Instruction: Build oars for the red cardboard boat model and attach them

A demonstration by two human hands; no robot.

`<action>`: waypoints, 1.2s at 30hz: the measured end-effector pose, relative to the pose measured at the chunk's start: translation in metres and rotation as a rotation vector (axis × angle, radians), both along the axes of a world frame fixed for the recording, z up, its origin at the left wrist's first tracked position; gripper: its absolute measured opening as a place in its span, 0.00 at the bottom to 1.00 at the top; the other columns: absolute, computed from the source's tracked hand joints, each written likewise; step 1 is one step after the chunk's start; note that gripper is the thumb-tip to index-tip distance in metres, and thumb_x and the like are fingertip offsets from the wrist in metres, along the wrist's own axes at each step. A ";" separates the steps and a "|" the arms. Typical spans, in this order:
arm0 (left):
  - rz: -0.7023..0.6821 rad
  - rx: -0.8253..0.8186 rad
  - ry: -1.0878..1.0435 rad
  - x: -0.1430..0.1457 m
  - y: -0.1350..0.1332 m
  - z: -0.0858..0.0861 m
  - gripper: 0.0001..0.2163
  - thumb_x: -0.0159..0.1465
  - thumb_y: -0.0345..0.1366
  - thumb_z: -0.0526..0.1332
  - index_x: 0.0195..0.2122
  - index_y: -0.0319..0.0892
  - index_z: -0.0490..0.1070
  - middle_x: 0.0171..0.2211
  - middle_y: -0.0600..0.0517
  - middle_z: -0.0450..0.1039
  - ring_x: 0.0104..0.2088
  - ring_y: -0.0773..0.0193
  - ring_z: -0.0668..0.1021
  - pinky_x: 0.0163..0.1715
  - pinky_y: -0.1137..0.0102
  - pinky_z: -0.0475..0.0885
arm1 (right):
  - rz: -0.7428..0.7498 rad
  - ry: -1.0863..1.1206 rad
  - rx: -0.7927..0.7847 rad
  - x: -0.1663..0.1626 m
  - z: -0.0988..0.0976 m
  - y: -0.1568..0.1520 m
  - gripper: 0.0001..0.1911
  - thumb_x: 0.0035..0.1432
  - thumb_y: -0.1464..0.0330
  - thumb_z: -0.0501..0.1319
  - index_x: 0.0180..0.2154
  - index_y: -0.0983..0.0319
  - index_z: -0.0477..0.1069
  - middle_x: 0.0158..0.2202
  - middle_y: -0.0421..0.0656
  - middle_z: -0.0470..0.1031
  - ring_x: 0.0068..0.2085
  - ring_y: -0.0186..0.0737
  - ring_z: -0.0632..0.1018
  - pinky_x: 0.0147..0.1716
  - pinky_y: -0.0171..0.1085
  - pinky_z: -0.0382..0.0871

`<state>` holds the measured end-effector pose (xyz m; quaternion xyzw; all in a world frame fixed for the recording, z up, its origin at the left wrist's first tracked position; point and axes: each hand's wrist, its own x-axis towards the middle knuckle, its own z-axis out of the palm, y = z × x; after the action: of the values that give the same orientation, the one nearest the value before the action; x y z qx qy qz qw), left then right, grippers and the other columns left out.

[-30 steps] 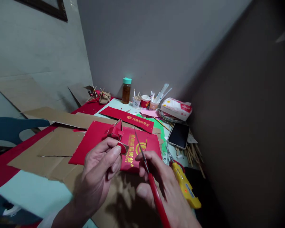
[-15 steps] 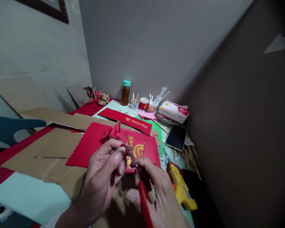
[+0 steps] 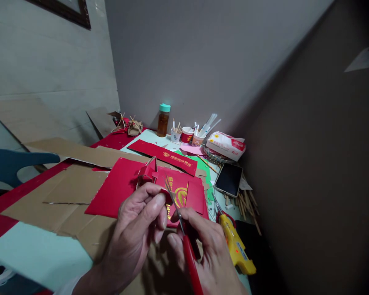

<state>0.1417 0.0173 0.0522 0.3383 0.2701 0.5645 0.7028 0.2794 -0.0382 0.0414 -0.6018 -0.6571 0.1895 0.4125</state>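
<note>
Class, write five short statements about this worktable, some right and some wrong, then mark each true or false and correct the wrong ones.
1. The right hand holds red-handled scissors. True.
2. The left hand grips the phone. False: the left hand pinches a small red piece, and the phone lies untouched.
3. The bottle has a turquoise lid. True.
4. The glue gun is blue. False: the glue gun is yellow.
5. Three small cups stand to the right of the bottle. True.
</note>
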 end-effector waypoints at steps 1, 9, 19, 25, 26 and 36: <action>-0.003 -0.004 -0.001 0.000 0.000 0.000 0.09 0.58 0.43 0.75 0.32 0.46 0.80 0.17 0.58 0.71 0.16 0.75 0.67 0.18 0.82 0.63 | -0.005 -0.008 0.004 0.000 0.000 0.000 0.09 0.59 0.63 0.63 0.41 0.50 0.78 0.37 0.38 0.84 0.37 0.44 0.83 0.34 0.35 0.78; -0.017 0.021 0.049 -0.003 0.001 0.002 0.11 0.57 0.45 0.75 0.31 0.45 0.78 0.16 0.58 0.70 0.15 0.75 0.66 0.16 0.82 0.61 | 0.044 -0.064 0.099 0.005 0.002 -0.002 0.10 0.57 0.72 0.60 0.38 0.53 0.76 0.33 0.39 0.83 0.35 0.43 0.83 0.33 0.35 0.79; -0.049 0.045 0.071 -0.017 0.000 -0.005 0.08 0.58 0.43 0.75 0.32 0.47 0.81 0.16 0.57 0.71 0.15 0.76 0.67 0.15 0.85 0.61 | 0.196 -0.056 0.068 0.011 0.015 0.001 0.08 0.57 0.74 0.57 0.30 0.55 0.70 0.22 0.37 0.73 0.22 0.37 0.75 0.22 0.32 0.69; -0.047 0.040 0.103 -0.023 0.001 -0.008 0.06 0.60 0.41 0.73 0.33 0.47 0.81 0.16 0.57 0.71 0.15 0.76 0.67 0.15 0.85 0.61 | 0.220 -0.024 0.040 0.007 0.016 0.002 0.06 0.57 0.71 0.59 0.32 0.55 0.73 0.25 0.38 0.77 0.25 0.40 0.78 0.26 0.35 0.71; -0.038 0.048 0.107 -0.023 0.001 -0.008 0.05 0.60 0.41 0.73 0.33 0.47 0.81 0.16 0.57 0.72 0.15 0.76 0.68 0.15 0.85 0.61 | 0.193 -0.033 0.030 0.006 0.014 0.002 0.04 0.58 0.69 0.61 0.33 0.55 0.74 0.27 0.39 0.78 0.27 0.41 0.79 0.27 0.35 0.72; 0.034 -0.058 0.240 -0.023 -0.005 0.004 0.12 0.52 0.43 0.78 0.27 0.43 0.79 0.13 0.58 0.69 0.12 0.78 0.65 0.13 0.86 0.59 | 0.210 -0.093 -0.041 0.007 0.004 0.001 0.09 0.63 0.69 0.58 0.28 0.58 0.68 0.24 0.36 0.71 0.26 0.34 0.72 0.25 0.31 0.66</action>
<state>0.1188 0.0120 0.0561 0.3781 0.3741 0.5238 0.6653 0.2869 -0.0376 0.0454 -0.5463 -0.7309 0.2170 0.3469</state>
